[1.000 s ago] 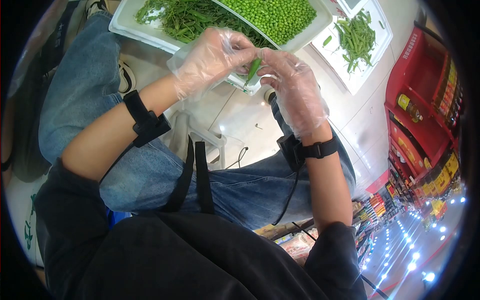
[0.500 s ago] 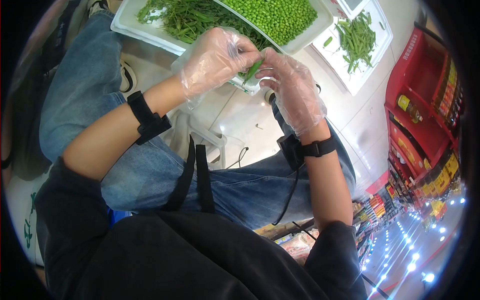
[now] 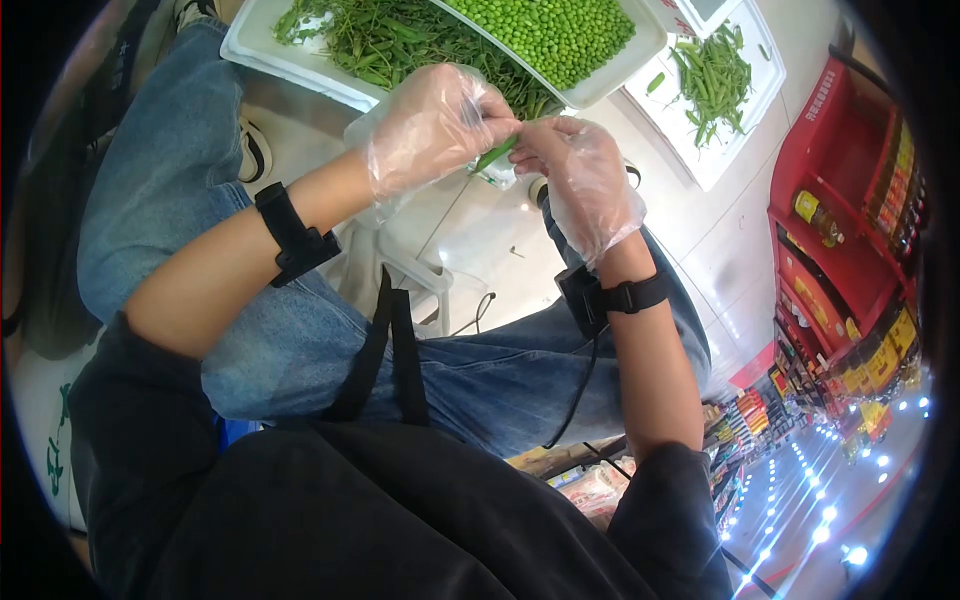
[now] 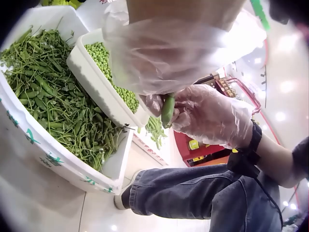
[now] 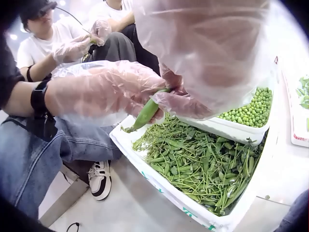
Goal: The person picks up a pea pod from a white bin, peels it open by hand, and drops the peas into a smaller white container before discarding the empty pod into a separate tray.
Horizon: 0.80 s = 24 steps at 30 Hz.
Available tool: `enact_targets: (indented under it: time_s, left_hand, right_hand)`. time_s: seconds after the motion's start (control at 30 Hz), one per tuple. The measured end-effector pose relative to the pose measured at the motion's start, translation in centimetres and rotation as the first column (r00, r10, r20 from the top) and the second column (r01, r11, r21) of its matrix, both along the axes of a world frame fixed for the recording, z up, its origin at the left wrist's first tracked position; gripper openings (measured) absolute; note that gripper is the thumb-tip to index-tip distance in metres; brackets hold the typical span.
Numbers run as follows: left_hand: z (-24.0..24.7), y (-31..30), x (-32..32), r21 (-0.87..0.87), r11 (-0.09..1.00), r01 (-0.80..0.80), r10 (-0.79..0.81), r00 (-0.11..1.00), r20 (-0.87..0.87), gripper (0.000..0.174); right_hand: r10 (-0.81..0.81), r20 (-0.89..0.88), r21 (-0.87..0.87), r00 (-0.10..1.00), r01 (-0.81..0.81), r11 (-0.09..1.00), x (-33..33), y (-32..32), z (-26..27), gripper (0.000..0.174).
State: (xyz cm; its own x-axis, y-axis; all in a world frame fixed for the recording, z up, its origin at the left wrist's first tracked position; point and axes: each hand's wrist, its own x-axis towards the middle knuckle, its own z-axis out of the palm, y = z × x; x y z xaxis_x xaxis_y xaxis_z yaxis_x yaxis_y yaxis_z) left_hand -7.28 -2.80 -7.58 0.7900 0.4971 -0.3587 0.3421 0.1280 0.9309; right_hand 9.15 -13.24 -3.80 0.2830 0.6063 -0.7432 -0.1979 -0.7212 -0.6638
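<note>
Head view, left hand [image 3: 430,125] and right hand [image 3: 585,180] pinching pea pod [image 3: 495,155], near white tray [image 3: 290,68]; its teal print [image 4: 30,137] perhaps lettering

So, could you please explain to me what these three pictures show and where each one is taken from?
There is no machine here: a person in thin plastic gloves wears a camera on the head and one on each wrist. The head picture looks down over the lap at both hands. The other two pictures look at the same spot, one from each wrist. The left hand and the right hand pinch one green pea pod between their fingertips. Close by stands a big white tub full of pods and stalks. A smaller tray of shelled peas rests on it.
</note>
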Motion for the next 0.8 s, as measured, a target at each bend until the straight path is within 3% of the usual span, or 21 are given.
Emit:
enact_targets:
  time_s: [0.27,0.47,0.53,0.67,0.73,0.8]
  left_hand:
    - [-1.5,-0.1,0.3,-0.104,0.994,-0.037,0.034,0.999,-0.03,0.02]
    - [0.1,-0.2,0.2,-0.072,0.997,0.001,-0.006,0.998,-0.06,0.02]
    - [0.5,-0.4,0.1,0.068,0.997,0.038,-0.035,0.998,-0.047,0.018]
    - [0.1,-0.9,0.3,0.064,0.995,0.074,-0.068,0.994,-0.091,0.017]
    - [-0.7,-1.1,0.2,0.026,0.999,-0.032,0.032,0.999,0.012,0.016]
    - [-1.3,-1.0,0.2,-0.009,0.999,-0.039,0.039,0.999,-0.024,0.017]
  right_hand:
    - [0.016,-0.023,0.018,1.0,-0.016,1.0,0.3,0.0,0.4,0.019]
    - [-0.119,-0.131,-0.046,0.984,0.114,0.992,-0.1,-0.3,-0.2,0.015]
    - [-0.1,-0.1,-0.087,0.99,0.091,0.992,-0.4,-0.4,-0.5,0.015]
    - [-0.046,-0.04,-0.114,0.998,0.041,0.993,-0.5,-1.1,-1.6,0.016]
    - [-0.037,-0.019,-0.029,0.999,0.036,0.999,-0.6,-1.5,-2.1,0.018]
    - [-0.016,0.044,-0.029,0.999,0.017,0.999,-0.3,-1.5,-2.0,0.019]
